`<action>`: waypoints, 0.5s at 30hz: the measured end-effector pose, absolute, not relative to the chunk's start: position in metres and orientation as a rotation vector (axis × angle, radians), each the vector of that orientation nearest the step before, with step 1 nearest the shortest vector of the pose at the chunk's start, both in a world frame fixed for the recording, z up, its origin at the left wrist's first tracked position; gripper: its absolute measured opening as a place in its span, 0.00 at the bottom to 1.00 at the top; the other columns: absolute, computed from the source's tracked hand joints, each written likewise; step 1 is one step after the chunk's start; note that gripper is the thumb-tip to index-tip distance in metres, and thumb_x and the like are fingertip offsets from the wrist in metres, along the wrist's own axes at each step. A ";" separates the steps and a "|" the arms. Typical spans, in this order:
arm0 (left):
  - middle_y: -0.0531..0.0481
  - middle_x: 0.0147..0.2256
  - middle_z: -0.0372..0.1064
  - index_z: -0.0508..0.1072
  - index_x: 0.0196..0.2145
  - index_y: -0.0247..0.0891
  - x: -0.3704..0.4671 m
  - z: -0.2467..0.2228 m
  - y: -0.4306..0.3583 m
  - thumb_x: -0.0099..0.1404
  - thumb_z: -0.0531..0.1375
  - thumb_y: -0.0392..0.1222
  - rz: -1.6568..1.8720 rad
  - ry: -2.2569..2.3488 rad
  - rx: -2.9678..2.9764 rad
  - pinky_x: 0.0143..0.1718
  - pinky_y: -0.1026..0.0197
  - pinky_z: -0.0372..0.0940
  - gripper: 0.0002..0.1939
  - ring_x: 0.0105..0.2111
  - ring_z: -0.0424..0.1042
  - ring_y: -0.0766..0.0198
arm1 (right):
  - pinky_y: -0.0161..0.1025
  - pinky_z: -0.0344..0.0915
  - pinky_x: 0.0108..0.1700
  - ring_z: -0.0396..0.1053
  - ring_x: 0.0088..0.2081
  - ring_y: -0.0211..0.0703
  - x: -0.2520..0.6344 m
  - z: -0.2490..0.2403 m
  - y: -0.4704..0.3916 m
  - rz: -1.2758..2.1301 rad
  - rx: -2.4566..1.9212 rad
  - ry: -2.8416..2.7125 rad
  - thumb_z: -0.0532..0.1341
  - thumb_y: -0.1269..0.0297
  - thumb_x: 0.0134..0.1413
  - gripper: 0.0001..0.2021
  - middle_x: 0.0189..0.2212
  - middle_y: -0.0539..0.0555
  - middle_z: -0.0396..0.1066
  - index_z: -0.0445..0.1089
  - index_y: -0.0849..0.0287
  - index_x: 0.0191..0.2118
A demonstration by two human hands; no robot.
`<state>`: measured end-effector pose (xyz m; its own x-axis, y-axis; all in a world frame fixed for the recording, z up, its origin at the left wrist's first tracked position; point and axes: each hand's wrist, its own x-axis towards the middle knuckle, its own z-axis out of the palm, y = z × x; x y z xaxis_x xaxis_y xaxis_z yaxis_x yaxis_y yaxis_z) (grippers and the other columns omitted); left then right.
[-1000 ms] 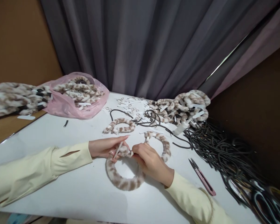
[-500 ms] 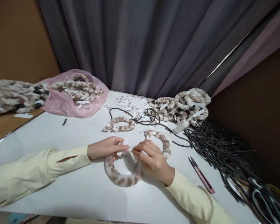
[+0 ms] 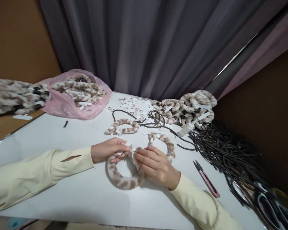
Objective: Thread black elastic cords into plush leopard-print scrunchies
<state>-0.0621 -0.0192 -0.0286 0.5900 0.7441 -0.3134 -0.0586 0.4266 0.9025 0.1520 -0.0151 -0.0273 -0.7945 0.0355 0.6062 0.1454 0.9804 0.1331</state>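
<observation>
Both hands meet at the top of a fluffy brown-and-white ring (image 3: 124, 182), whose lower curve rests on the white table. My left hand (image 3: 111, 149) pinches one end of the ring, with a small white piece at its fingers. Close beside it, my right hand (image 3: 157, 166) is closed around the other end, fingers bent over it. A short pale stretch shows between the fingertips; what it is made of I cannot make out. Behind the hands lie two more furry tubes, one curved at the right (image 3: 169, 147) and one looped farther back (image 3: 127, 126).
Pink snips (image 3: 207, 180) lie right of my right hand. A heap of black cords (image 3: 223, 153) covers the right side. Furry rings are piled at the back right (image 3: 196, 102); others fill a pink plastic bag (image 3: 60, 108). Small metal rings (image 3: 134, 108) are scattered at the back.
My right hand has turned and its fingers now cover more of the ring's end. The white piece at my left hand shows less. Both hands stay close together.
</observation>
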 end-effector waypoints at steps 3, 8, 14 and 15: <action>0.59 0.17 0.52 0.62 0.23 0.33 -0.062 -0.031 -0.019 0.56 0.61 0.44 0.586 0.791 0.959 0.13 0.71 0.45 0.14 0.15 0.45 0.77 | 0.44 0.67 0.48 0.66 0.49 0.46 0.151 -0.025 -0.018 -0.281 -0.061 -2.544 0.53 0.76 0.58 0.08 0.38 0.60 0.73 0.68 0.66 0.32; 0.58 0.19 0.52 0.62 0.22 0.33 -0.061 -0.031 -0.019 0.56 0.61 0.44 0.610 0.787 0.912 0.13 0.72 0.42 0.15 0.15 0.44 0.78 | 0.45 0.67 0.50 0.66 0.49 0.51 0.149 -0.028 -0.019 -0.217 -0.061 -2.530 0.54 0.77 0.56 0.06 0.39 0.64 0.72 0.68 0.68 0.33; 0.60 0.17 0.52 0.62 0.24 0.33 -0.058 -0.025 -0.022 0.55 0.61 0.45 0.587 0.866 1.048 0.13 0.70 0.42 0.14 0.13 0.48 0.78 | 0.38 0.69 0.41 0.69 0.42 0.40 0.148 -0.033 -0.022 0.348 -0.502 -2.256 0.51 0.78 0.56 0.09 0.38 0.59 0.71 0.64 0.61 0.39; 0.60 0.17 0.53 0.62 0.24 0.33 -0.058 -0.024 -0.022 0.55 0.61 0.45 0.581 0.878 1.067 0.14 0.70 0.43 0.14 0.12 0.49 0.78 | 0.37 0.69 0.40 0.69 0.41 0.39 0.147 -0.032 -0.022 0.420 -0.547 -2.235 0.51 0.77 0.57 0.08 0.38 0.58 0.71 0.64 0.60 0.38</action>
